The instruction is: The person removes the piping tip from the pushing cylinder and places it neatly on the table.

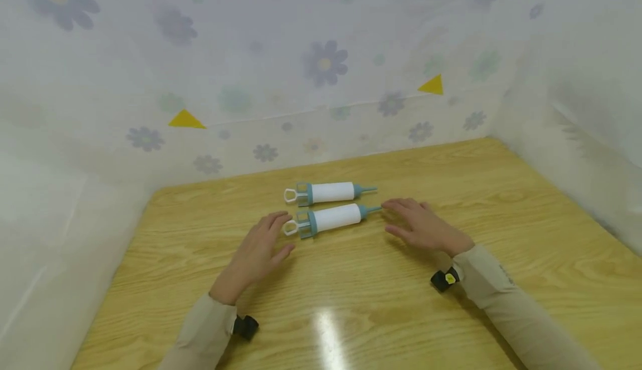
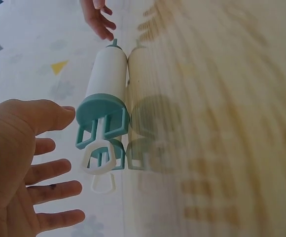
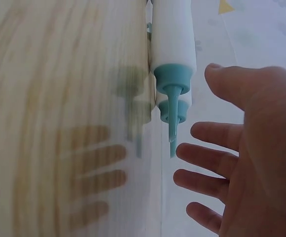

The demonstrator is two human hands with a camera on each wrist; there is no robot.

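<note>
Two white syringes with teal ends lie side by side on the wooden table. The near syringe (image 1: 338, 217) is slightly angled, its nozzle to the right and its white ring handle to the left; the far syringe (image 1: 332, 192) lies just behind it. My left hand (image 1: 258, 252) is by the near syringe's ring handle, fingers and thumb spread and holding nothing. Beside the near nozzle is my right hand (image 1: 421, 226), its fingers extended and likewise without anything in them. In the left wrist view the ring handle (image 2: 99, 157) faces the palm; the right wrist view shows the teal nozzle (image 3: 172, 106) close to the fingertips.
The wooden table (image 1: 341, 281) has a glossy surface that reflects a light near its front. Behind it hangs a white flowered sheet (image 1: 281, 69) with two yellow triangles, and pale sheets close off both sides.
</note>
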